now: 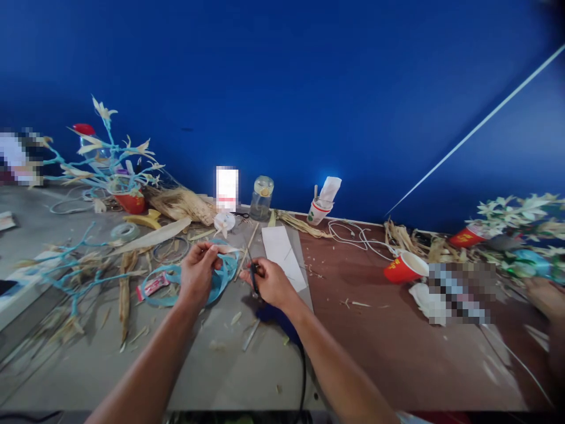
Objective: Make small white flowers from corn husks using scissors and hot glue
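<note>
My left hand (198, 274) is closed in a pinch on a pale strip of dried husk (230, 249), which points right toward the scissors. My right hand (268, 284) grips a pair of dark-handled scissors (253, 275), blades upward, close to the strip's right end; whether the blades touch it I cannot tell. Loops of light-blue tape (165, 301) lie under and around my left hand. A pink-and-white wrapper (155, 284) rests inside these loops. Below my right hand sits a dark blue tool (274, 315) with a black cable, partly covered by the wrist.
To the left are blue-wrapped branches (73, 285) and a red cup (131, 202) of husk flowers. A glass jar (261, 200), white paper (282, 256) and a dried husk bundle (180, 203) lie ahead. Rightward stand a red paper cup (405, 268) and another person's hand (545, 297).
</note>
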`<state>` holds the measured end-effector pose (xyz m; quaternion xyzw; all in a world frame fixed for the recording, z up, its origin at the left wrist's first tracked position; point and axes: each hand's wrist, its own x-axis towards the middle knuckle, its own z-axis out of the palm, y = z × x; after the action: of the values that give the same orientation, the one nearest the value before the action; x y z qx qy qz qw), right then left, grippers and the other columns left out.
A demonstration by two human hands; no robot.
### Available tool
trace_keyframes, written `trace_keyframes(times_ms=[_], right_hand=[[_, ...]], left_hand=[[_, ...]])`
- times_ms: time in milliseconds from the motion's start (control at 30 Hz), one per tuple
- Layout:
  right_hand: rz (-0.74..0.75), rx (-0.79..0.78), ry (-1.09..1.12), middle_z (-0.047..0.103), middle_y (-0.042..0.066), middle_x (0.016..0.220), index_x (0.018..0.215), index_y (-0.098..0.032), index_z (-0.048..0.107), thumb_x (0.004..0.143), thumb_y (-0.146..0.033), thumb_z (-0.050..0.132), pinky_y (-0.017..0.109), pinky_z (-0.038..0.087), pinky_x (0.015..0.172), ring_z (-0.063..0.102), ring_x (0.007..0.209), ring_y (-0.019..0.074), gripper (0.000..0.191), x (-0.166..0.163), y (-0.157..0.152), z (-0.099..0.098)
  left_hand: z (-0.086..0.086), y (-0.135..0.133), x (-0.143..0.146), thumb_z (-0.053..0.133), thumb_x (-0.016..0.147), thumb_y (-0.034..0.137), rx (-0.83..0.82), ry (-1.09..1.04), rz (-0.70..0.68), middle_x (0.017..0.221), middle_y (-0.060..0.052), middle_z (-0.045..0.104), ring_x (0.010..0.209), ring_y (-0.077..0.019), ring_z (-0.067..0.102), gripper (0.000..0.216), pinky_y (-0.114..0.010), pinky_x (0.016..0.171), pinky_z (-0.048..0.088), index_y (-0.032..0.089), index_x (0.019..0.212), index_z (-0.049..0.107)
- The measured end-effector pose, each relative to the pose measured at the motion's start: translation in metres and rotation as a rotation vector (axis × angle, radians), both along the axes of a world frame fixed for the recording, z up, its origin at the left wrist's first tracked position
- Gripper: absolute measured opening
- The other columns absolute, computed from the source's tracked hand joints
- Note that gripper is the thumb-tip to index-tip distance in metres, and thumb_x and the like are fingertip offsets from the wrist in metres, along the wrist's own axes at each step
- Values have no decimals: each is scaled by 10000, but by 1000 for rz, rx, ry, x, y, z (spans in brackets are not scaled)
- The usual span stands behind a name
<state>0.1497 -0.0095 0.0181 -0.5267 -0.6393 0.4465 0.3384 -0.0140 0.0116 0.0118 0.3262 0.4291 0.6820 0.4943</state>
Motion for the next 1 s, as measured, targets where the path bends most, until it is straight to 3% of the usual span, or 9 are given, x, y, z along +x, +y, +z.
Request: trace_keyframes(times_ms=[133,233,467,600,833,1000], right_hand=[[-136,87,-168,662,20,789,1023,-193,591,711,-366,644,245,446,666,594,711,149,361,5,3,8],[-194,101,-177,676,26,847,1110,-215,552,712,-317,637,265,459,714,612,776,164,419,8,5,11],[-196,-42,406,597,-14,721,1002,-177,503,650,-369,673,241,457,618,562,638,120,436,-3,7,15],[-293,27,581,555,-35,742,994,-205,457,585,-324,714,227,459,629,556,655,108,498,-12,5,16],[-371,103,524,596,-30,718,1012,-189,456,631,-227,633,252,477,635,583,639,122,422,-11,4,14],[-357,172,416,630,-10,739,1050,-179,456,635,-223,644,253,492,643,609,658,133,457,-3,9,15]], left_hand=[[3,-3,3,740,633,265,-45,-142,-113,570,62,527,454,-51,456,236,-192,490,394,166,742,555],[6,-4,4,763,602,245,-87,-191,-142,578,64,523,452,-39,444,247,-189,504,408,162,714,558],[5,-5,9,771,598,222,-82,-226,-184,633,34,570,463,-36,456,235,-195,506,409,155,699,570],[1,-8,16,767,607,219,-94,-234,-230,635,37,564,480,-38,475,218,-185,503,407,152,694,579],[-1,-16,23,755,626,219,-103,-185,-347,634,34,586,489,-54,503,223,-180,489,399,156,740,574],[1,-19,26,774,596,240,-146,-25,-383,641,24,606,512,-71,522,352,-185,498,394,170,897,605]])
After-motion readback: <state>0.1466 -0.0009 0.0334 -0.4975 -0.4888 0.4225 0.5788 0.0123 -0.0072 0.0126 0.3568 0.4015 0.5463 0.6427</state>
